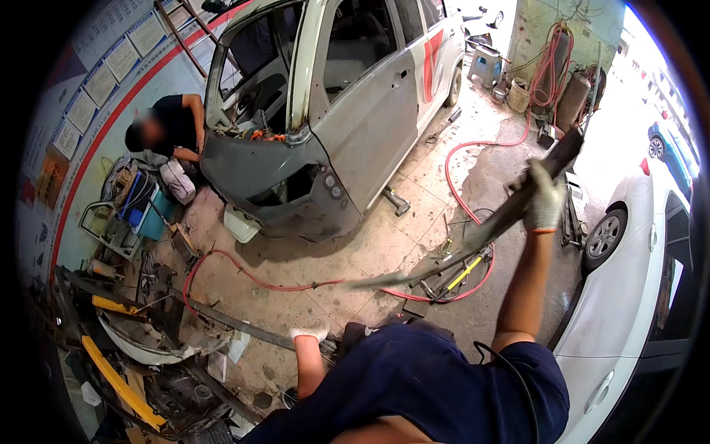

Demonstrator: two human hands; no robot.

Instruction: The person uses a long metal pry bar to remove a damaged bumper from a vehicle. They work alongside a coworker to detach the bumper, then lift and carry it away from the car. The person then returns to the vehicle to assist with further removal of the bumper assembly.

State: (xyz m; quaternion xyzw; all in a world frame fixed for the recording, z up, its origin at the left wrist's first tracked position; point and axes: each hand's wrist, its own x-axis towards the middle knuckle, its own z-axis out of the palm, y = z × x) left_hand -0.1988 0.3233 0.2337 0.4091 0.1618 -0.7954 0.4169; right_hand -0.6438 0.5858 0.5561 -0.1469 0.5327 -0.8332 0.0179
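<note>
My right hand [546, 194], in a pale work glove, is raised on the right and closed around a long, dark, narrow strip of metal or trim [488, 226], which slants down to the left across the middle of the view, its far end blurred. My left hand [310, 333], also gloved, is low in the middle, beside a long dark bar [259, 329] lying among parts on the floor; its fingers are too unclear to tell whether they grip anything.
A partly stripped van [370, 126] stands ahead, a co-worker [166, 126] crouched at its left end. Red hose [451, 166] crosses the tiled floor [407, 170], where tools [458, 274] lie. Removed body parts [122, 385] pile up lower left; a white car [614, 311] stands close right.
</note>
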